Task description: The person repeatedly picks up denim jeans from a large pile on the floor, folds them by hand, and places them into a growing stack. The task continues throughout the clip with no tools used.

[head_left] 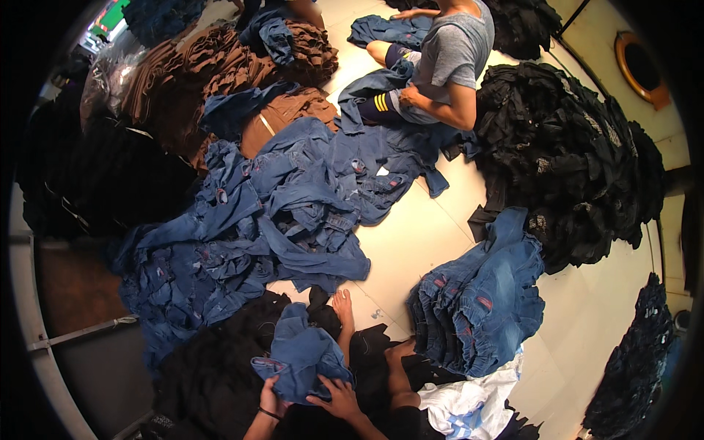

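Currently both hands grip one blue denim garment [301,352], crumpled and bunched, mid-wash blue with a hem or waistband edge showing at its lower left. Left hand [270,402] has fingers closed on its lower left edge; right hand [337,398] has fingers spread and pressed into its lower right. Garment sits over the person's lap on black cloth [213,367], near the floor's [411,242] bottom edge. Stacked folded denim pile [477,301] just right; loose denim heap [271,213] above.
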